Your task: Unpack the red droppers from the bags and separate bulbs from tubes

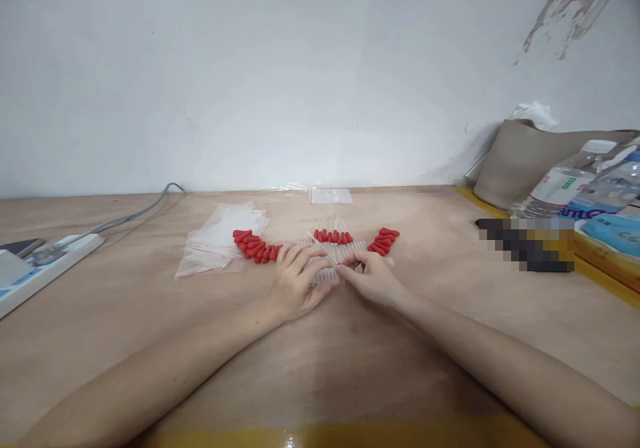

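Note:
Several clear glass droppers with red rubber bulbs (257,247) lie in a fan on the wooden table (320,361). More red bulbs (333,237) sit at the middle and others (384,241) at the right. My left hand (296,280) rests on the clear tubes (327,271) with its fingers curled over them. My right hand (373,278) pinches a thin clear tube with thumb and forefinger, right beside the left hand's fingertips.
Small clear zip bags (220,243) lie left of the droppers, one more bag (331,196) by the wall. A power strip (45,261) with grey cable is at far left. A beige bag (525,161) and water bottles (570,185) stand at right.

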`<move>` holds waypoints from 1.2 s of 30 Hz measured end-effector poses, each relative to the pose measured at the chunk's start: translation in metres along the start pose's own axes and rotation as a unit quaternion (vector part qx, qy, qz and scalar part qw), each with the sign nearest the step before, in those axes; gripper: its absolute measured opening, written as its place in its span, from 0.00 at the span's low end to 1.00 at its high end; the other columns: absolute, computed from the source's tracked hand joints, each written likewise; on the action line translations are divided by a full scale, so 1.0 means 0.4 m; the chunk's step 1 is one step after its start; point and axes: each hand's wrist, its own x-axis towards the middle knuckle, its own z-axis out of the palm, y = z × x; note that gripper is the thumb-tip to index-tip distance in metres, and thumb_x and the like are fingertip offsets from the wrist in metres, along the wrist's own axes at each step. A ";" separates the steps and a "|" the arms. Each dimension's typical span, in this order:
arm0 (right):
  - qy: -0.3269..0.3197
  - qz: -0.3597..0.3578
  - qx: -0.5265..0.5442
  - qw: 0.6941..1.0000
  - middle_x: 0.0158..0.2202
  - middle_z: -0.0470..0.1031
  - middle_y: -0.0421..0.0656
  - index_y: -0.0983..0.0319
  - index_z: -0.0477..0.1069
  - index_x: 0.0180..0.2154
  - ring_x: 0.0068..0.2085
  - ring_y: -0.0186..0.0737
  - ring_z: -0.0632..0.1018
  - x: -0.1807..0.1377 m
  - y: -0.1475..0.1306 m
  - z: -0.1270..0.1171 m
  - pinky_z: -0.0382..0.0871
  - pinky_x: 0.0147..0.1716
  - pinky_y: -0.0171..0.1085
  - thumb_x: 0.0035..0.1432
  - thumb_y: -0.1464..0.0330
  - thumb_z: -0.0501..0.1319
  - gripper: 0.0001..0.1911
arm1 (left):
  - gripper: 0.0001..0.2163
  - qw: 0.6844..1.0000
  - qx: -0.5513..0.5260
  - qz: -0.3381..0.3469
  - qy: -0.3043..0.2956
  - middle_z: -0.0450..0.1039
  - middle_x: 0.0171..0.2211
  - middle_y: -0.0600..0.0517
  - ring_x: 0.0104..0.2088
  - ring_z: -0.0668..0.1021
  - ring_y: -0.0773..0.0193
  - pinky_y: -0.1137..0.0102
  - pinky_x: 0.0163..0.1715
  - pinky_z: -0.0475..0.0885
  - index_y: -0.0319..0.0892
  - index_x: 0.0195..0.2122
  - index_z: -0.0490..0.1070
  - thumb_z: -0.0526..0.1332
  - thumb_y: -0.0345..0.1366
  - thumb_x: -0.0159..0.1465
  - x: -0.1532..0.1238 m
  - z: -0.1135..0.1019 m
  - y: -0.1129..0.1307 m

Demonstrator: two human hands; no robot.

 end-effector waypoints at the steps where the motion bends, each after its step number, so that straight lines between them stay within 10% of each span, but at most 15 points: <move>1: 0.012 -0.027 -0.037 0.999 0.25 0.73 0.38 0.59 0.70 0.26 0.30 0.37 0.70 -0.003 0.002 -0.002 0.54 0.38 0.40 0.50 0.60 0.57 0.10 | 0.11 1.000 0.025 0.009 0.003 0.72 0.41 0.48 0.43 0.71 0.58 0.59 0.46 0.59 0.44 0.40 0.70 0.61 0.40 0.56 -0.001 -0.005 -0.008; 6: 0.012 -0.155 -0.119 0.981 0.29 0.73 0.39 0.59 0.67 0.31 0.36 0.39 0.70 -0.012 0.013 -0.003 0.49 0.39 0.42 0.54 0.63 0.56 0.06 | 0.10 0.990 0.109 0.078 -0.037 0.73 0.42 0.53 0.45 0.71 0.59 0.53 0.53 0.49 0.50 0.43 0.68 0.59 0.37 0.58 -0.008 -0.024 -0.045; 17: -0.092 -0.203 -0.141 0.965 0.26 0.74 0.38 0.60 0.70 0.27 0.34 0.36 0.68 0.001 0.015 0.006 0.44 0.40 0.42 0.61 0.63 0.48 0.17 | 0.06 0.984 0.119 0.119 -0.050 0.73 0.26 0.59 0.29 0.72 0.69 0.57 0.53 0.48 0.46 0.35 0.69 0.55 0.29 0.59 -0.007 -0.017 -0.036; 36: 0.035 -0.272 -0.256 0.927 0.30 0.73 0.38 0.51 0.70 0.36 0.38 0.37 0.68 0.022 0.073 0.010 0.42 0.45 0.43 0.62 0.69 0.43 0.18 | 0.11 0.978 0.027 -0.104 -0.179 0.73 0.28 0.55 0.32 0.71 0.64 0.55 0.47 0.50 0.42 0.27 0.66 0.47 0.32 0.64 0.002 -0.003 -0.031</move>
